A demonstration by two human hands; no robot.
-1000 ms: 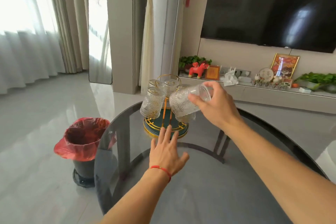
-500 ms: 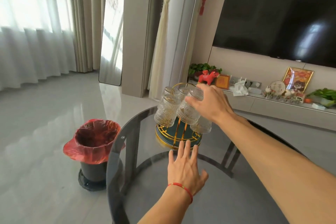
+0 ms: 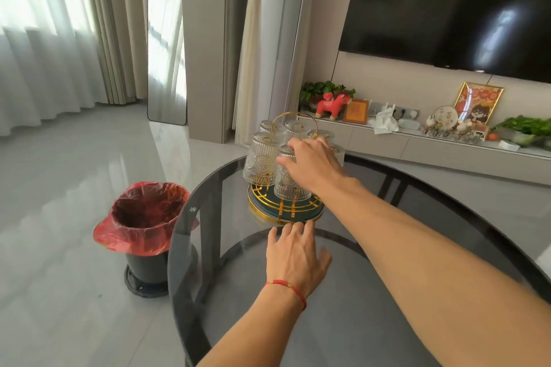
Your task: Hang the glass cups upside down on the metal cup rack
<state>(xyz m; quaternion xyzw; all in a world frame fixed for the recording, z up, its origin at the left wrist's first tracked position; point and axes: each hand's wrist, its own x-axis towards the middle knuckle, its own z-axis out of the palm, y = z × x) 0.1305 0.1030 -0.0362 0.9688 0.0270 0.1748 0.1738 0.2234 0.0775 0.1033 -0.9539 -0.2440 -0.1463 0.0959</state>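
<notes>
Right hand on front cup at the rack, left hand flat on table.

Metal cup rack (image 3: 285,209) sits at the far-left part of the glass table (image 3: 387,322). Right hand (image 3: 313,164) wraps the top of the front glass cup (image 3: 288,185), which hangs upside down over the rack base. Other cups (image 3: 260,161) hang inverted left of and behind it on the rack. Left hand (image 3: 295,258), fingers spread wide, palm down, holds nothing, just in front of the rack base. Red-lined bin (image 3: 144,232) on the floor left of the rack.
</notes>
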